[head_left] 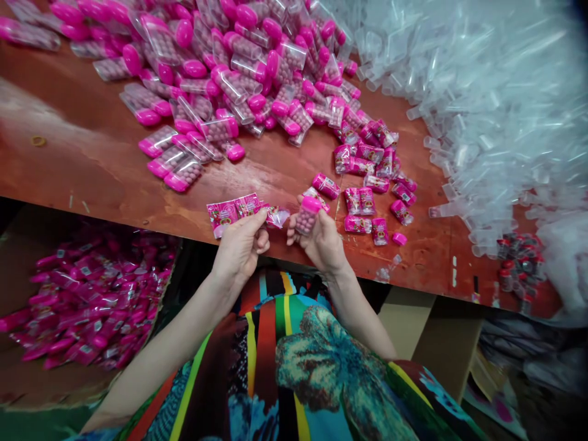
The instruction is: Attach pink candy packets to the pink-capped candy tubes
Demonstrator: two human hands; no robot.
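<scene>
In my right hand point(326, 242) is a small clear candy bottle point(307, 215) with a pink cap, full of round pink candies. My fingers are curled round its sides. My left hand point(242, 244) pinches a pink printed wrapper sleeve point(277, 216) between thumb and forefinger, just left of the bottle and apart from it. Flat pink printed wrappers point(228, 213) lie on the table beyond my left fingers. Right of my right hand, several small bottles in pink printed wrappers point(359, 201) lie on the wood.
A large heap of unwrapped pink-capped bottles point(248, 67) covers the back of the red-brown table point(92, 144). Clear empty tubes point(496, 104) are piled at right, near small red and black pieces point(519, 263). Below left, a cardboard box point(27, 383) holds many pink wrapped bottles point(96, 300).
</scene>
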